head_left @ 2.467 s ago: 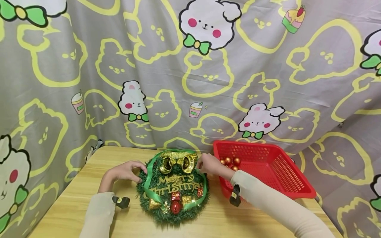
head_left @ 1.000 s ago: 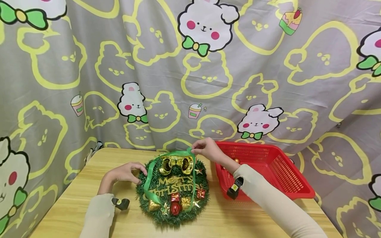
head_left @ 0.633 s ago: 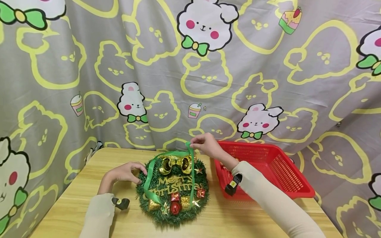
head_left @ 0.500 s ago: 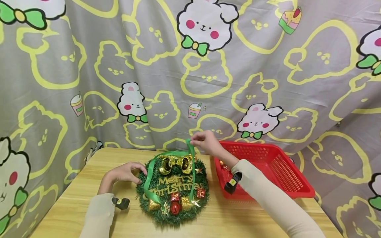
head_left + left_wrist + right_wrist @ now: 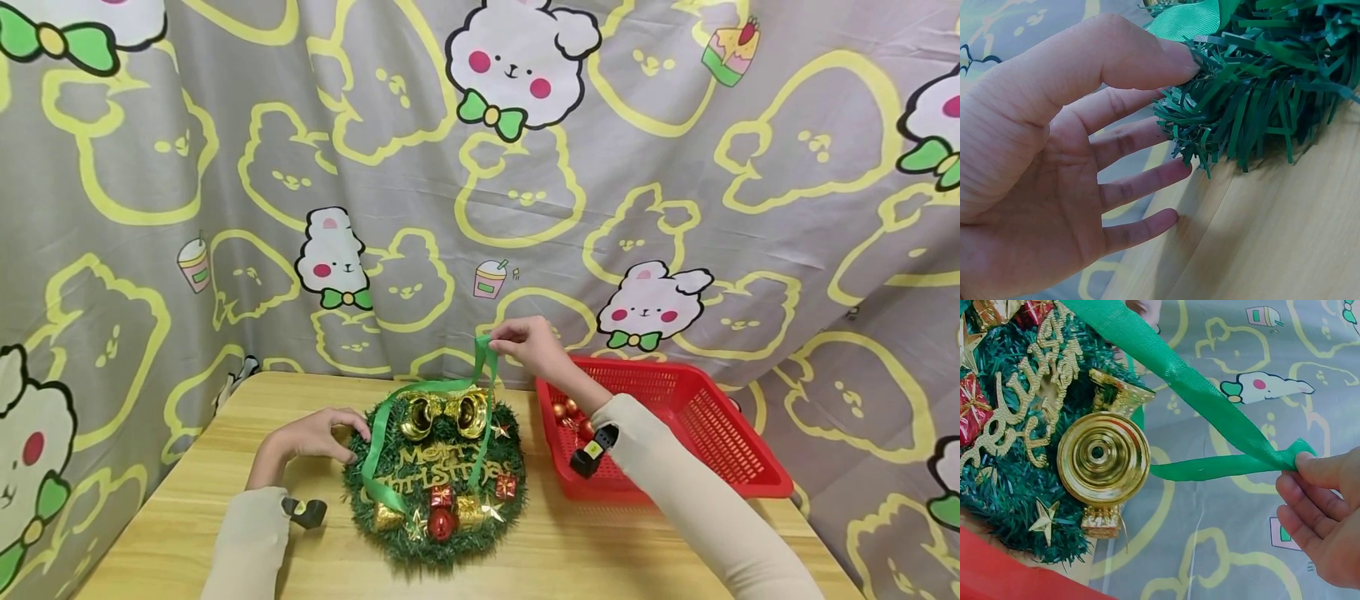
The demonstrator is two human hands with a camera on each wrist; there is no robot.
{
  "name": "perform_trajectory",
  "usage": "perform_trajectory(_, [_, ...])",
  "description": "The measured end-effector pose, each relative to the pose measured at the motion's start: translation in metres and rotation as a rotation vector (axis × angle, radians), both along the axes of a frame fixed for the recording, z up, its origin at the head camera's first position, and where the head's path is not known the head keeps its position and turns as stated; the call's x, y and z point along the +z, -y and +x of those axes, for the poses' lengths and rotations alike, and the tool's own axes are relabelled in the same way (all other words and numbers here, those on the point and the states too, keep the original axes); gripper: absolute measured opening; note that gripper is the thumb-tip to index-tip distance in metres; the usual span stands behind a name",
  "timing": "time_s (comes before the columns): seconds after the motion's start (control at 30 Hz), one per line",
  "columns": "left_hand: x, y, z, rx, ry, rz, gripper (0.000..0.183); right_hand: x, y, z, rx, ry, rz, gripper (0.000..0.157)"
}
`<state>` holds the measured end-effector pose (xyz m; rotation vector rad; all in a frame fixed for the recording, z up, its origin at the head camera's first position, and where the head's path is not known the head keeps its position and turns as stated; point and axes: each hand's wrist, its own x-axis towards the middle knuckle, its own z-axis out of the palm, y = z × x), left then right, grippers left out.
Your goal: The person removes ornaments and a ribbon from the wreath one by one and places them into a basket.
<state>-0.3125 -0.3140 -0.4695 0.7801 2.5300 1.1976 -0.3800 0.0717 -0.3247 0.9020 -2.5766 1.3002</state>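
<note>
A green tinsel Christmas wreath (image 5: 435,546) lies on the table, with gold bells (image 5: 471,414), gold "Merry Christmas" lettering (image 5: 444,475), small red gift boxes and a red ball. My left hand (image 5: 322,435) holds its left edge; in the left wrist view the thumb (image 5: 1172,62) lies on the tinsel (image 5: 1235,106), the fingers behind it. My right hand (image 5: 534,346), raised above the far side, pinches a green ribbon (image 5: 483,354) between thumb and fingertips. The ribbon (image 5: 1179,375) runs in two strands from the right hand (image 5: 1329,512) back to the wreath, one passing beside a gold bell (image 5: 1104,459).
A red plastic basket (image 5: 675,379) stands to the right of the wreath, with several shiny balls (image 5: 572,408) in its left part. The wooden table (image 5: 300,392) backs onto a grey patterned curtain (image 5: 420,175).
My right hand has moved from the wreath's right side up and away from me, lifting the ribbon; its right strand has swung left across the wreath. The left hand stays at the edge.
</note>
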Motion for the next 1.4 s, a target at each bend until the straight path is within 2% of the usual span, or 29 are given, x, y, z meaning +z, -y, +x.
perform_trajectory(0.23, [-0.002, 0.001, -0.001, 0.001, -0.001, 0.002, 0.031, 0.003, -0.013, -0.004, -0.054, -0.020, -0.025, 0.010])
perform_trajectory(0.4, [-0.002, 0.001, -0.001, -0.001, 0.000, 0.005, 0.031, 0.007, -0.023, -0.003, -0.084, -0.071, -0.046, 0.010])
perform_trajectory(0.73, [-0.001, 0.000, 0.000, 0.002, -0.003, -0.003, 0.032, 0.022, -0.048, -0.005, -0.193, -0.154, -0.158, 0.013])
perform_trajectory(1.03, [0.000, 0.000, 0.001, -0.001, -0.005, -0.001, 0.031, 0.045, -0.055, -0.002, -0.182, -0.260, -0.346, 0.015])
perform_trajectory(1.4, [0.000, -0.001, 0.001, 0.004, -0.001, -0.007, 0.032, 0.067, -0.060, 0.001, -0.199, -0.332, -0.420, 0.016])
